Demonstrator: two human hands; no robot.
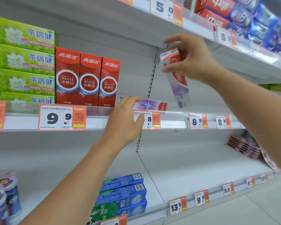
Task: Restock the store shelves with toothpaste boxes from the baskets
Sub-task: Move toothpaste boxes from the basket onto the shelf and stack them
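2 boxes are being handled at the middle shelf [172,123]. 1 box [177,78] is being held in the air above the shelf by the right hand [191,60], pinched near its top end between thumb and fingers, so most of its length is hanging tilted below the grip. It is being judged light, stiff-walled yet crushable, with a glossy, slightly slippery skin; a hold across the narrow sides near an end is being favoured. The flat box [150,105] is lying on the shelf just right of the red boxes [88,80]. The left hand [125,120] is being laid on it with relaxed fingers, grasping nothing.
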